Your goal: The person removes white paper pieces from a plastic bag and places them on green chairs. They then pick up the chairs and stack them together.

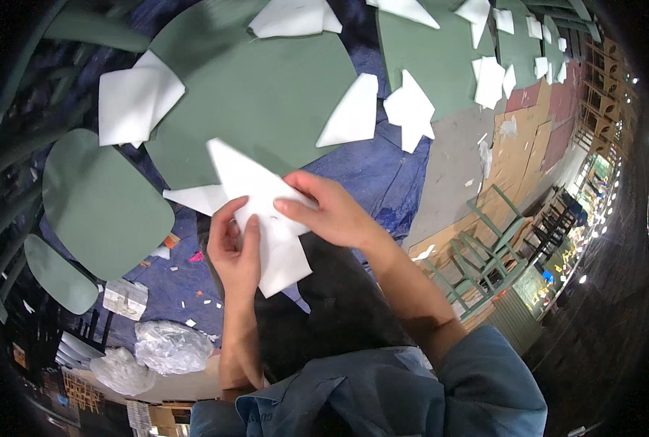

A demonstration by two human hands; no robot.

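Observation:
Both of my hands hold a white, soft-looking sheet, perhaps foam, with pointed corners sticking out several ways. My left hand is closed on its near left part, thumb and fingers bent against the surface. On the other side, my right hand grips the edge with the thumb on top and the other fingers partly hidden. The sheet is held over the near edge of a round-cornered green chair seat. Similar white pieces hang over that seat's corners, among them one at its left and one at its right.
More green seats with white pieces run off to the upper right. A smaller green panel lies at left. Crumpled clear plastic and scraps lie on blue sheeting. Green chair frames stand at right, beside cardboard on the floor.

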